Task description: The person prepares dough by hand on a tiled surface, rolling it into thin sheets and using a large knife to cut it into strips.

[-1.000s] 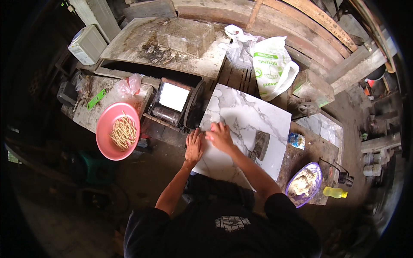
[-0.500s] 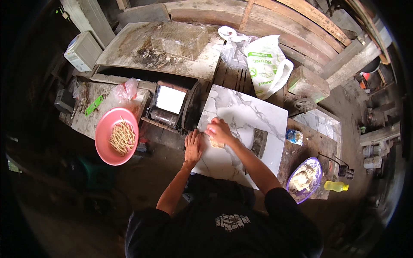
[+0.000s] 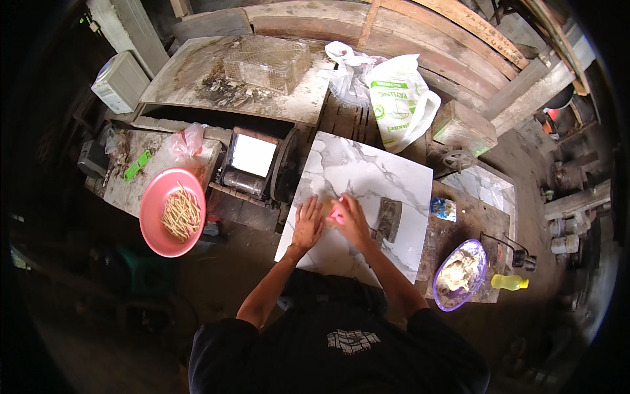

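Note:
My left hand (image 3: pixel 306 226) lies on the marble-patterned board (image 3: pixel 354 157) with its fingers stretched out. Just right of it, my right hand (image 3: pixel 351 223) is closed on a small pink object (image 3: pixel 336 215) over the board; a pale, partly hidden patch shows beside its fingers. A dark oblong metal tool (image 3: pixel 390 220) lies on the board to the right of that hand. Left of the board stands a dark roller machine (image 3: pixel 232 179) with a white square top.
A pink basin (image 3: pixel 151 226) of pale sticks is at left. A purple bowl (image 3: pixel 443 295) of dough, a yellow bottle (image 3: pixel 508 282) and a blue packet (image 3: pixel 443 209) are at right. A white bag (image 3: pixel 394 105), a wire basket (image 3: pixel 266 65) and a wooden box (image 3: pixel 466 131) stand behind.
Both hands have moved right across the board, the left one further inward from near its left edge. A pale lump seen under my right hand is now mostly hidden; pink shows in that hand.

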Action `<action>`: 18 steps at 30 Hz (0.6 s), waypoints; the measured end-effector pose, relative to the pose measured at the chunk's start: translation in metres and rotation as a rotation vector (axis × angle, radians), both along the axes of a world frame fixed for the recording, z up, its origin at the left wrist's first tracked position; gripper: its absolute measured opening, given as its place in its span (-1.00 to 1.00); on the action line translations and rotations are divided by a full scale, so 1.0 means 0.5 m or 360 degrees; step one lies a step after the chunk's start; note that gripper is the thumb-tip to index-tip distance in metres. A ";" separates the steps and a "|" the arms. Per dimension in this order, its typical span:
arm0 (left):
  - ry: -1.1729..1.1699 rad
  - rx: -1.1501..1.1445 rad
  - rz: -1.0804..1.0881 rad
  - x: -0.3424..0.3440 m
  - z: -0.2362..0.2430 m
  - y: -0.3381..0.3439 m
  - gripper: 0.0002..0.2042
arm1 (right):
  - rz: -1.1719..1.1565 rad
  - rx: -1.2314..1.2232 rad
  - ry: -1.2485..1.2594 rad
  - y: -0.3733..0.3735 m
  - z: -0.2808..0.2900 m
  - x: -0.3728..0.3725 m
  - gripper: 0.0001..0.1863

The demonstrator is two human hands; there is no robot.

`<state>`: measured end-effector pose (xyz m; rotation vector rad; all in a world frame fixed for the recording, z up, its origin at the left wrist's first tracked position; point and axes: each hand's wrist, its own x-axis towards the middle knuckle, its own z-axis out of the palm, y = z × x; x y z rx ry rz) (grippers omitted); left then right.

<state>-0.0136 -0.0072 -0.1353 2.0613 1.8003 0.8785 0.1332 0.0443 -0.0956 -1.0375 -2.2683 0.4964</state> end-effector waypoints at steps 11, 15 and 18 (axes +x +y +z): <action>0.0477 -0.0208 0.0136 0.034 -0.012 -0.050 -0.48 | 0.0250 -0.0047 -0.0214 -0.006 0.001 -0.006 -0.67; 0.0503 -0.0114 0.0173 0.042 -0.024 -0.051 -0.55 | 0.0454 -0.0465 -0.0180 0.069 -0.005 -0.008 -0.74; 0.0502 -0.0209 0.0101 0.039 -0.006 -0.068 -0.55 | 0.0444 -0.0290 -0.0242 0.040 0.002 -0.009 -0.73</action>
